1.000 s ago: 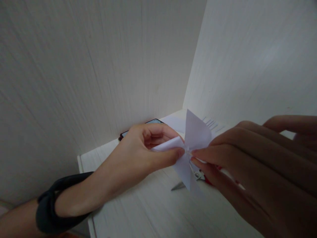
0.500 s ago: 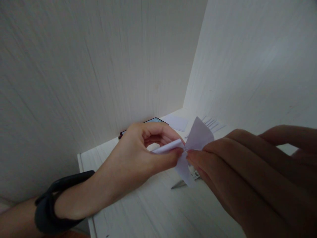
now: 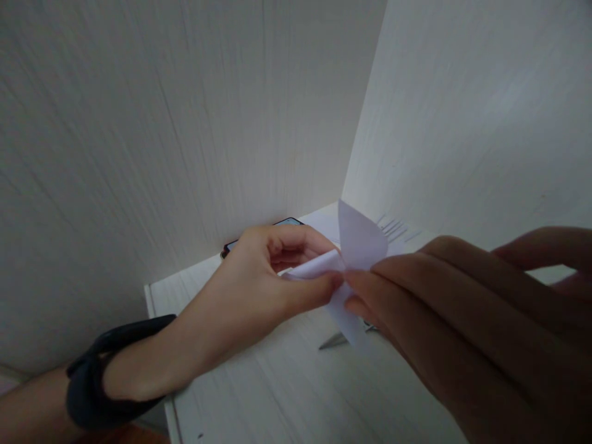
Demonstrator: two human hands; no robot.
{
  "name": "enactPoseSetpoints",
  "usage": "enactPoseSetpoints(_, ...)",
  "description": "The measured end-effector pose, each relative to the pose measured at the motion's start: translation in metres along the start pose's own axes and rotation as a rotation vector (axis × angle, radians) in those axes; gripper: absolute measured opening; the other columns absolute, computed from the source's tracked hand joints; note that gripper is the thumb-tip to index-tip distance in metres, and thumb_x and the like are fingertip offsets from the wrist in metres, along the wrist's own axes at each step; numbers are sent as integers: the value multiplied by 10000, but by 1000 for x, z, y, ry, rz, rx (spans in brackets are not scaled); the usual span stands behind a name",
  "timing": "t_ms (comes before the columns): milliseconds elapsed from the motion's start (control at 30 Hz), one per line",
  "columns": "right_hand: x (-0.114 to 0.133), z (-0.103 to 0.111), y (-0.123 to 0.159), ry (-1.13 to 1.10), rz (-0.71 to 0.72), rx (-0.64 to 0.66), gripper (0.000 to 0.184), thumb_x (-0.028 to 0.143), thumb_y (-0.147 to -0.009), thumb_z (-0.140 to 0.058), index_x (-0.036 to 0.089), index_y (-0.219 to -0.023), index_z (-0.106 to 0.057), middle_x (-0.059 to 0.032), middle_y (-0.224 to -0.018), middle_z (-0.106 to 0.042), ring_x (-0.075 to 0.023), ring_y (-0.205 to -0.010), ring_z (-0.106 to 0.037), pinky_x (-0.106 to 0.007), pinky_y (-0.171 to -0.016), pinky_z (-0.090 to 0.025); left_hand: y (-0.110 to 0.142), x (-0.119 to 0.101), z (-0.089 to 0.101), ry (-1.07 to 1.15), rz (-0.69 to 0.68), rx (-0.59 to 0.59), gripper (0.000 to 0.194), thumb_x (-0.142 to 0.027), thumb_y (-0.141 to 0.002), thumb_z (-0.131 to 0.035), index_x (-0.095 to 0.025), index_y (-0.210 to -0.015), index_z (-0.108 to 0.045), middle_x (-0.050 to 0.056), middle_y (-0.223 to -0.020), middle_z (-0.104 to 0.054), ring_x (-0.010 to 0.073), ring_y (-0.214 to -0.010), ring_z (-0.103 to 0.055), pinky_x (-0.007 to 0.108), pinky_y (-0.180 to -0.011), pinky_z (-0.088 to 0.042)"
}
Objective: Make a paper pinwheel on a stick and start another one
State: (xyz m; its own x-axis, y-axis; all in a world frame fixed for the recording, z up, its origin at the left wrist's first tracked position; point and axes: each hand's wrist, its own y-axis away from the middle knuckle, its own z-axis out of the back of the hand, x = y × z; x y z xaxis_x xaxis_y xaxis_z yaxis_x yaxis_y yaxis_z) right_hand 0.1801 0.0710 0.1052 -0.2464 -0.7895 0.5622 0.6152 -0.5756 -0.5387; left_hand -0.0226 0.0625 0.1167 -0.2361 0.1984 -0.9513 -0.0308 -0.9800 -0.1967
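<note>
While the phone [image 3: 291, 221] lies with a lit strip of screen showing past the left hand, anything on it is too small and too covered to read; same for the dark band [image 3: 86, 394] on the left wrist, its face turned out of view. Left hand [image 3: 259, 290]: partly closed, thumb pressed flat on a rolled fold of the white paper [image 3: 361, 237], other fingers curled behind it, a rounded gap between thumb and index; firm hold. Right hand [image 3: 444, 314]: fingertips brought near together at the paper's centre, right beside the left thumb tip, back of the hand towards the camera, in shadow; whether it pinches the paper or something small there, can't tell, fingers hide it. Paper is up off the counter [image 3: 259, 388], between both hands, one pointed blade standing upright, another hanging below the thumbs. Under that lower blade, scissors [image 3: 335, 340] on the counter, grey tip pointing left, the rest mostly behind paper and right hand. Far side: a flat white sheet [image 3: 326, 223] next to the phone, partly covered; thin strips [image 3: 395, 229] lying roughly side by side behind the upright blade, near the right wall [image 3: 485, 111].
</note>
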Motion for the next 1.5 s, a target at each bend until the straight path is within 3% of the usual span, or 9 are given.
enactPoseSetpoints(133,-2,-3,-8,353,195,-183,342,5,-775,-598,231,-1022,-670,69,-1052,-637,-135,-964,-501,-270,-1026,-202,-2,-1,0,4,35,-3,62,-167,-723,-671,-155,-781,-689,-9,-827,-709,118,-759,-630,164,-663,-483)
enactPoseSetpoints(200,-4,-6,-19,511,317,-259,166,69,-822,-549,209,-778,-627,59,-810,-630,-115,-726,-476,-321,-867,-257,-3,-1,-1,15,39,5,64,-156,-723,-670,-150,-784,-688,-6,-845,-712,116,-765,-631,166,-673,-483)
enactPoseSetpoints(300,-2,-9,-32,664,470,-327,248,121,-887,-454,185,-665,-543,54,-633,-550,-89,-563,-400,-337,-740,-245,-4,1,-1,33,38,29,41,-155,-734,-667,-151,-771,-684,-7,-853,-710,119,-793,-634,168,-695,-485)
enactPoseSetpoints(467,-1,3,-33,702,516,-184,102,112,-792,-558,192,-802,-620,62,-728,-623,-92,-581,-460,-349,-727,-239,-1,2,-2,39,16,32,31,-144,-739,-672,-168,-746,-691,-37,-778,-688,81,-741,-612,123,-658,-465)
enactPoseSetpoints(567,-2,10,-32,716,528,-134,217,72,-697,-580,196,-865,-642,60,-779,-643,-101,-602,-472,-353,-742,-243,-1,2,-1,60,2,45,68,-110,-736,-673,-171,-746,-700,-51,-756,-681,61,-710,-609,97,-630,-459)
enactPoseSetpoints(900,-7,9,-33,737,533,-191,202,76,-822,-504,211,-874,-645,52,-818,-657,-113,-618,-525,-358,-732,-262,-3,6,0,247,-12,168,58,-165,-791,-675,-177,-803,-730,-45,-749,-683,61,-712,-597,117,-655,-455)
enactPoseSetpoints(1067,-12,12,-36,696,484,-65,207,318,-958,-447,262,-903,-639,-4,-704,-585,-160,-723,-565,-323,-671,-354,-3,8,2,277,15,268,122,-147,-841,-614,-175,-880,-726,-36,-807,-689,76,-794,-597,145,-744,-463)
enactPoseSetpoints(1267,-18,22,-42,606,343,69,289,484,-949,-431,283,-930,-639,-41,-687,-532,-211,-799,-575,-302,-612,-410,-5,10,1,259,63,310,25,-196,-794,-690,-173,-784,-692,-44,-819,-663,80,-795,-587,150,-730,-452)
enactPoseSetpoints(1500,-12,34,-40,638,179,-236,236,542,-875,-552,307,-903,-565,-14,-797,-534,-223,-766,-508,-355,-630,-332,-5,11,3,262,68,276,54,-210,-806,-690,-190,-854,-705,-40,-883,-702,66,-789,-602,147,-737,-450)
